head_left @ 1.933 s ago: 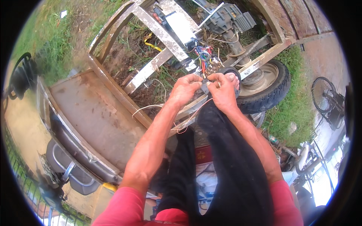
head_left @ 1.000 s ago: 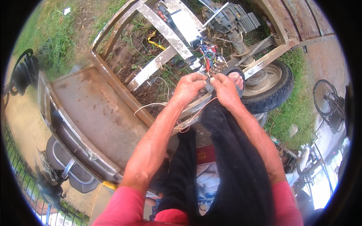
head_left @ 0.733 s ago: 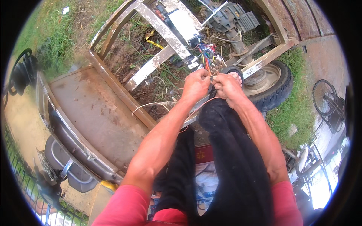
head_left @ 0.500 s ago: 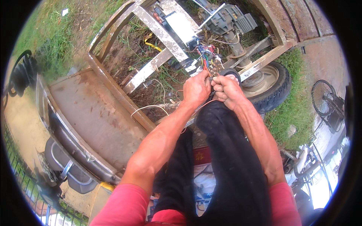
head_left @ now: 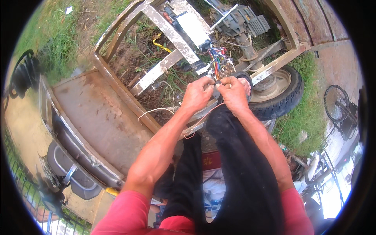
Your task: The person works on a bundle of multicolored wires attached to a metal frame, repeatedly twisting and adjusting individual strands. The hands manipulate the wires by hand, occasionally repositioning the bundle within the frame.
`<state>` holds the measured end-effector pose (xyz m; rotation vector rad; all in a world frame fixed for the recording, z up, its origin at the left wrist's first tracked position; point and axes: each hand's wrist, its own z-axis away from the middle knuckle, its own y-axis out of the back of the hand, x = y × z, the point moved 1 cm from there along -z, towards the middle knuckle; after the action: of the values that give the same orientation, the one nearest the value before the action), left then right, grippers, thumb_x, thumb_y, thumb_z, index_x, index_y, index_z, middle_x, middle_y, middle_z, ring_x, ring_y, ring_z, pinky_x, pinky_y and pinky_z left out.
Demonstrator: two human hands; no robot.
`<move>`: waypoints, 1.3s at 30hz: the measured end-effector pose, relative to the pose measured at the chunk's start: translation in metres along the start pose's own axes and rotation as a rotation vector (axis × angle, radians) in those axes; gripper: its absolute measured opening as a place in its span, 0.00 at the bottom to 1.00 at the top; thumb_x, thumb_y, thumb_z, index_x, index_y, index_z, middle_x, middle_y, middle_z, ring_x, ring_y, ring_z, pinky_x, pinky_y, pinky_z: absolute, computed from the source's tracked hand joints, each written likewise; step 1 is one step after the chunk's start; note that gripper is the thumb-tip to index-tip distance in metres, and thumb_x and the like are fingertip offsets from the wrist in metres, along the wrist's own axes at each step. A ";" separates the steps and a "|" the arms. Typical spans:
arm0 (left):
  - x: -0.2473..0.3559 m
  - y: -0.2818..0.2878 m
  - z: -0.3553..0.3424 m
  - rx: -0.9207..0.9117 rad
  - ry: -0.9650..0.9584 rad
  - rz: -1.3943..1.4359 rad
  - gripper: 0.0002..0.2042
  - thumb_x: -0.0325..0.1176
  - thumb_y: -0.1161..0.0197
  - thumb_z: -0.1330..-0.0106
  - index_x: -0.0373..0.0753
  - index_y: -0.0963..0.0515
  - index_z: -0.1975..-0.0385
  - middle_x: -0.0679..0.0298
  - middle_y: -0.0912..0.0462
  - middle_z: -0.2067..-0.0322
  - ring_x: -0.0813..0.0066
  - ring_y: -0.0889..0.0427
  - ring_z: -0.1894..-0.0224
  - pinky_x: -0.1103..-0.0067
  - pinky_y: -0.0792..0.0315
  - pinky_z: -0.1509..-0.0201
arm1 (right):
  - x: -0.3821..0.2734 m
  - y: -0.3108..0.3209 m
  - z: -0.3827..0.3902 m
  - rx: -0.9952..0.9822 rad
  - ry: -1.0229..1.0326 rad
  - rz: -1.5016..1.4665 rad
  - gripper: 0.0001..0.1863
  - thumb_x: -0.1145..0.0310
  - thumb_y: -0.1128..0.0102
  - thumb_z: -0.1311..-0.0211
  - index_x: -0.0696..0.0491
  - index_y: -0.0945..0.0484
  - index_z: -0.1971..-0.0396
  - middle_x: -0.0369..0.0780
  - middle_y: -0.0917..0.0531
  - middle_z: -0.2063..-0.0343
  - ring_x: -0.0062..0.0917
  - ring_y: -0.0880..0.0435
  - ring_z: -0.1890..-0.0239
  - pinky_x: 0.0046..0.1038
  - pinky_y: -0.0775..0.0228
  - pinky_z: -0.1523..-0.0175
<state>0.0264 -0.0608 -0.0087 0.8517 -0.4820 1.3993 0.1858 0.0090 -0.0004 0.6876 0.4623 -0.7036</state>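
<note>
Thin, tangled multicoloured wires (head_left: 220, 58) lie within a flaking-painted metal frame (head_left: 168, 32), outdoors over brown soil (head_left: 130, 49) and grass (head_left: 303, 125); their bundle runs lengthwise from a flat white box (head_left: 192, 27) toward the person, whose left hand (head_left: 197, 94) and right hand (head_left: 234, 95) pinch, fingers closed, a small dark piece (head_left: 216, 83), shape unclear, at its near end

The operator's clothing comprises a red shirt (head_left: 178, 224) with short sleeves (head_left: 125, 212) of matching colour, plain black trousers (head_left: 246, 168) and a dark, open-toed sandal (head_left: 243, 75), the left hand (head_left: 197, 94) and right hand (head_left: 234, 94) being bare.
</note>
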 end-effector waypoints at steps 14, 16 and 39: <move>-0.001 0.004 0.017 -0.043 0.032 0.014 0.16 0.37 0.37 0.34 0.37 0.15 0.50 0.45 0.11 0.58 0.46 0.10 0.54 0.61 0.19 0.46 | -0.005 -0.003 0.001 -0.029 0.004 0.046 0.18 0.57 0.36 0.28 0.60 0.14 0.55 0.44 0.11 0.66 0.32 0.14 0.63 0.34 0.24 0.53; -0.001 0.005 0.021 -0.010 0.022 -0.008 0.16 0.37 0.37 0.33 0.37 0.15 0.51 0.46 0.11 0.60 0.48 0.10 0.56 0.61 0.20 0.48 | -0.005 -0.002 -0.001 -0.084 -0.024 0.035 0.18 0.58 0.37 0.27 0.60 0.14 0.55 0.44 0.11 0.66 0.32 0.14 0.63 0.33 0.24 0.53; -0.011 0.014 0.017 -0.040 0.050 0.077 0.12 0.34 0.37 0.36 0.32 0.19 0.60 0.56 0.16 0.67 0.65 0.18 0.62 0.67 0.24 0.54 | -0.005 -0.003 0.004 -0.148 0.058 0.059 0.17 0.61 0.26 0.34 0.60 0.14 0.56 0.42 0.12 0.69 0.24 0.15 0.66 0.31 0.23 0.57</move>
<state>0.0147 -0.0813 -0.0030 0.7711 -0.5071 1.4733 0.1810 0.0068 0.0040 0.5811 0.5394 -0.5887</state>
